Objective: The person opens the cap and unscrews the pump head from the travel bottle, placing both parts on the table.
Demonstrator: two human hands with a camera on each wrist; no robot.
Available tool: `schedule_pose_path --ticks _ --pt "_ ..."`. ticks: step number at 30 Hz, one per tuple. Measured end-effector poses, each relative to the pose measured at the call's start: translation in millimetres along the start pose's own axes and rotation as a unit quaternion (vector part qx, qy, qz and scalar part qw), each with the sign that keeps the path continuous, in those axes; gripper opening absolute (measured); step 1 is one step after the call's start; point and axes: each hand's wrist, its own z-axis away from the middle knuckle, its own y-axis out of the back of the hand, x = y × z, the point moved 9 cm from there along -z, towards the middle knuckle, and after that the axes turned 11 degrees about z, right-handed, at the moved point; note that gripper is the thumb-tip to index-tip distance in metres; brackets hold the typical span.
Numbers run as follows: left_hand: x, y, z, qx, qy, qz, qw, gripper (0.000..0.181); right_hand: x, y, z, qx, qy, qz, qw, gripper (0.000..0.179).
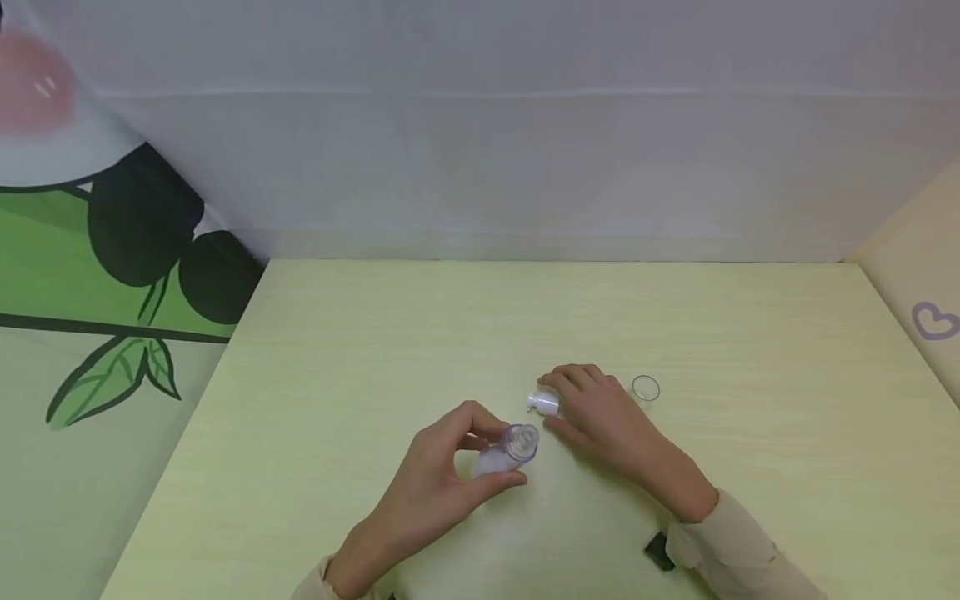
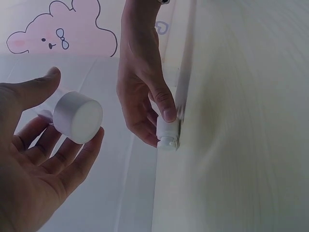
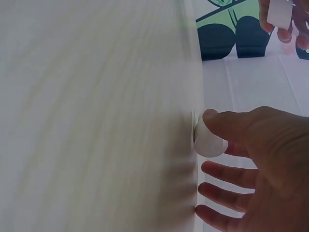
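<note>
My left hand holds a small bottle between thumb and fingers, above the table. The bottle has a clear, faintly purple neck end tilted up toward the head camera. Its white round base faces the left wrist camera. At the table surface, my right hand pinches a small white pump top, which lies on its side. Its thumb presses on the pump top in the right wrist view, while the other fingers reach around behind, partly hidden.
A clear round piece with a thin dark rim rests on the table just beyond the right hand. The pale wooden table meets a white cloth wall at the back. Printed panels stand at left and right.
</note>
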Motion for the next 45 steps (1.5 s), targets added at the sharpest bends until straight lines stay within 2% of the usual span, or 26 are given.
schedule_pose_path --ticks 6,13,17,22,26,30,34,37,45 --pt "-5.2 -0.9 -3.6 0.007 0.012 0.002 0.9999 0.036 3.2 4.6 2.5 0.011 -0.005 -0.013 0.9998 0.049" --pt "-18.4 8.5 -8.7 0.036 0.067 -0.012 0.997 0.047 4.3 25.0 16.9 0.053 0.0 -0.056 0.997 0.044" --pt "-32.3 18.4 -12.9 0.059 0.107 -0.003 0.9924 0.048 5.4 37.2 31.7 0.08 -0.004 -0.082 0.9935 0.043" --pt "-60.3 29.4 -18.7 0.081 0.171 0.031 0.9814 0.048 5.1 48.5 49.7 0.101 -0.002 -0.098 0.9901 0.049" --pt "-82.7 36.4 -18.7 0.101 0.234 0.07 0.9646 0.047 3.5 54.4 60.7 0.111 0.006 -0.112 0.9875 0.055" --pt "-99.5 38.5 -18.7 0.109 0.275 0.101 0.9499 0.048 3.2 56.6 68.8 0.109 0.007 -0.114 0.9874 0.059" --pt "-110.3 38.4 -18.8 0.111 0.302 0.114 0.94 0.048 4.7 55.7 74.9 0.104 0.01 -0.12 0.9873 0.056" --pt "-114.7 38.5 -19.1 0.115 0.312 0.117 0.9358 0.047 7.3 54.9 79.3 0.104 0.01 -0.128 0.9863 0.054" --pt "-118.8 36.1 -22.0 0.115 0.314 0.126 0.9338 0.049 17.0 52.6 90.1 0.101 -0.004 -0.126 0.9869 0.053"
